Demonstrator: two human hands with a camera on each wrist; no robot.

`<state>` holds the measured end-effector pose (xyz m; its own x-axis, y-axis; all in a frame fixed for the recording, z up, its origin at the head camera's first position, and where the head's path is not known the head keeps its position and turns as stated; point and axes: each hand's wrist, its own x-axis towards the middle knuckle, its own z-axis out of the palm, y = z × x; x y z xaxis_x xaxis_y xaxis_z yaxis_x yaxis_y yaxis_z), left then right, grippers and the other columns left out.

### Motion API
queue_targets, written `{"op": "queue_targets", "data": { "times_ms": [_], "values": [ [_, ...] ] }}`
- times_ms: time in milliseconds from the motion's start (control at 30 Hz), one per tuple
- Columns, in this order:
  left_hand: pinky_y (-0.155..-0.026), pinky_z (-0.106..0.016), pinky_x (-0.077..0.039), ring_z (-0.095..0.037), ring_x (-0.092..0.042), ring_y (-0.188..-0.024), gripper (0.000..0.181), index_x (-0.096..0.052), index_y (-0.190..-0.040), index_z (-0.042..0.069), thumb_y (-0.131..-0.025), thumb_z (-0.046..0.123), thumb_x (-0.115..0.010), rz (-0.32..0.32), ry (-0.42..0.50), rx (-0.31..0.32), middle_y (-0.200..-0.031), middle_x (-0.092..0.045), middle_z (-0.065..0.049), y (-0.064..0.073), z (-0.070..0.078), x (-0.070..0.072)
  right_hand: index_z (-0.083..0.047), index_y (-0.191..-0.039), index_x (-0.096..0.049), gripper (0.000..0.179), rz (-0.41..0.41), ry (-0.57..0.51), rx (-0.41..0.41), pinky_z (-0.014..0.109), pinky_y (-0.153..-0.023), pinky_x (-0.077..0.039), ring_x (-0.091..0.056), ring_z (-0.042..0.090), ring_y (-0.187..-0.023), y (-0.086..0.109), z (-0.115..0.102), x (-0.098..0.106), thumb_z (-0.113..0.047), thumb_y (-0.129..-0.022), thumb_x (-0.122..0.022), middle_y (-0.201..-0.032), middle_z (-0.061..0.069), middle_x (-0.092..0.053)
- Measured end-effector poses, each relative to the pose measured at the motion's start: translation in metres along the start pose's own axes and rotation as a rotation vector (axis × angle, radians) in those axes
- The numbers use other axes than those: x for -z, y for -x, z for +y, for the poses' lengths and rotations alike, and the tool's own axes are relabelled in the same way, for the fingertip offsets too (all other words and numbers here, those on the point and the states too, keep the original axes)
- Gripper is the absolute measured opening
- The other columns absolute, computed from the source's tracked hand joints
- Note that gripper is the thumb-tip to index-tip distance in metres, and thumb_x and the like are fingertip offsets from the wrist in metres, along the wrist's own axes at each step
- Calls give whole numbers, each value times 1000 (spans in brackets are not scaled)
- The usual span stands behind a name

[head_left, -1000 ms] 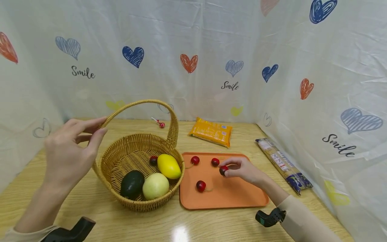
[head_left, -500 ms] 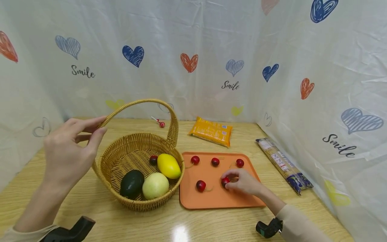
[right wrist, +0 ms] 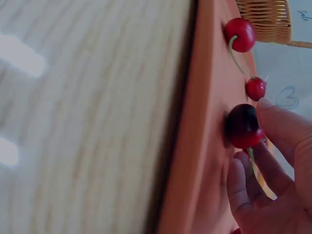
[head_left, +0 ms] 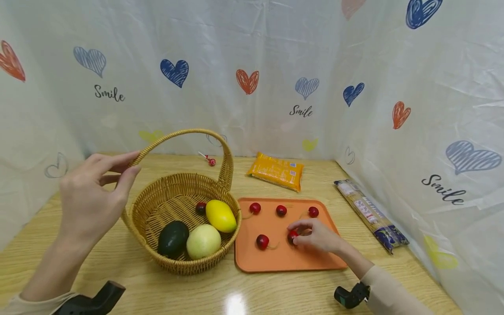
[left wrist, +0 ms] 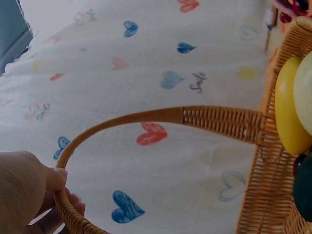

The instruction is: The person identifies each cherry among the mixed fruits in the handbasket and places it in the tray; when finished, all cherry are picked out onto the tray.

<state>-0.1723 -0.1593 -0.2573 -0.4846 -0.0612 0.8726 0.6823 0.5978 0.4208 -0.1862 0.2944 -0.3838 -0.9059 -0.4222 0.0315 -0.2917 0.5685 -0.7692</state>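
My left hand (head_left: 92, 192) pinches the handle (head_left: 189, 132) of a wicker basket (head_left: 185, 266) between thumb and fingers. Inside the basket lie a dark avocado (head_left: 173, 238), a pale green round fruit (head_left: 203, 242), a yellow fruit (head_left: 221, 215) and a dark red cherry (head_left: 201, 208). To its right is an orange tray (head_left: 275, 262). Over the tray, my right hand (head_left: 315, 236) pinches a dark red cherry (right wrist: 242, 126) by thumb and fingers, low at the tray surface. Several more cherries with stems lie on the tray, one (head_left: 262, 241) left of that hand.
Behind the tray lies an orange packet (head_left: 276, 171). A lollipop (head_left: 211, 162) is at the back, beyond the basket. A long noodle packet (head_left: 370, 214) lies at the right, by the curtain (head_left: 252, 118) that borders the table (head_left: 177, 293).
My right hand has lowered the cherry toward the tray's near side, uncovering another cherry at the back right; it has stayed there since. The left hand has kept its grip on the handle.
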Motion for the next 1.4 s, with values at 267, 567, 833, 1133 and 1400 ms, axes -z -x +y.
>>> {"op": "queue_targets", "data": {
  "times_ms": [267, 567, 833, 1133, 1400],
  "values": [
    [-71, 1, -44, 13, -52, -81, 27, -71, -102, -3, -76, -12, -71, 2, 0, 5, -86, -64, -14, -1, 0, 1, 0, -119, -62, 30, 134, -4, 24, 33, -81, -54, -59, 27, -100, -16, -31, 23, -9, -90, -64, -116, 21, -61],
    [-72, 1, -44, 13, -52, -81, 28, -71, -103, -2, -77, -11, -71, -8, -8, 3, -85, -64, -14, -1, 1, 0, -8, -124, -60, 37, 100, -143, 5, 38, -87, -53, -61, 24, -104, -42, -68, 12, -20, -90, -66, -117, 9, -63],
    [-71, 2, -43, 16, -51, -81, 27, -71, -103, -2, -77, -10, -71, -8, -18, -2, -85, -64, -14, -1, 3, -1, -9, -125, -60, 35, 40, -169, 71, 38, -90, -52, -58, 20, -110, -59, -97, -6, -18, -91, -64, -120, 8, -62],
    [-71, 2, -43, 16, -51, -81, 27, -72, -103, -2, -77, -10, -72, -4, -22, -5, -84, -64, -14, -1, 2, 0, -6, -125, -60, 35, 9, -246, 136, 41, -88, -53, -58, 20, -109, -81, -110, -27, -14, -91, -63, -122, 16, -60],
    [-71, 2, -43, 15, -51, -81, 27, -72, -102, -2, -76, -10, -72, -1, -26, -7, -84, -64, -14, 0, 2, 1, 0, -125, -58, 36, -33, -276, 213, 33, -87, -54, -59, 20, -106, -98, -128, -50, -11, -91, -63, -120, 16, -61]
  ]
}}
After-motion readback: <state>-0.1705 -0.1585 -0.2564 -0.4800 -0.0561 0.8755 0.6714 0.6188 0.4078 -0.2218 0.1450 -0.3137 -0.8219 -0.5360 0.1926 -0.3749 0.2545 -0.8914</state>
